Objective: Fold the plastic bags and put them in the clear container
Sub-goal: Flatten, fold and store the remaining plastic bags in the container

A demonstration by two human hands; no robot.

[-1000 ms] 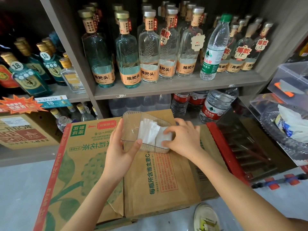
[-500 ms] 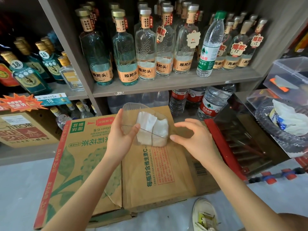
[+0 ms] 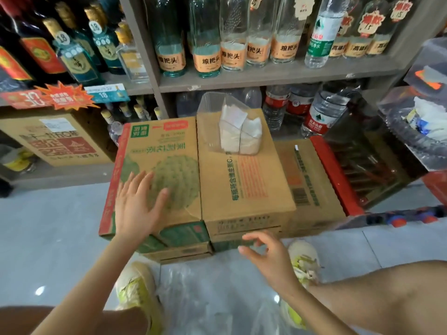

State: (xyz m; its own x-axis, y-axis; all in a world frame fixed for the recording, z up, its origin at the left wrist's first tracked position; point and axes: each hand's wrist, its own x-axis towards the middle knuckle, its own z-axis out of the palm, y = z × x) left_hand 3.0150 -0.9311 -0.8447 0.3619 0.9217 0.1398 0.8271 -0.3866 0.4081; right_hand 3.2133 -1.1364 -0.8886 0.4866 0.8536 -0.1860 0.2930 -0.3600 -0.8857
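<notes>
The clear container (image 3: 209,122) stands on the far end of the brown cardboard box (image 3: 244,189), with folded white plastic bags (image 3: 239,131) packed upright in its right half. Neither hand touches it. My left hand (image 3: 137,204) lies flat with straight fingers on the green-printed box (image 3: 154,151), nearer to me. Over the floor in front of the boxes hovers my right hand (image 3: 268,255), fingers loosely curled and holding nothing. Loose clear plastic bags (image 3: 217,298) lie on the floor between my shoes.
Shelves of glass bottles (image 3: 205,44) and water bottles (image 3: 321,110) stand right behind the boxes. A red crate (image 3: 336,175) sits to the right, and a clear bin with a dish of items (image 3: 420,126) at the far right. My shoes (image 3: 137,291) rest on grey floor tiles.
Both hands let go of the container and pulled back toward me. The left one dropped flat onto the green box, the right one lowered over the floor. The view tilted down.
</notes>
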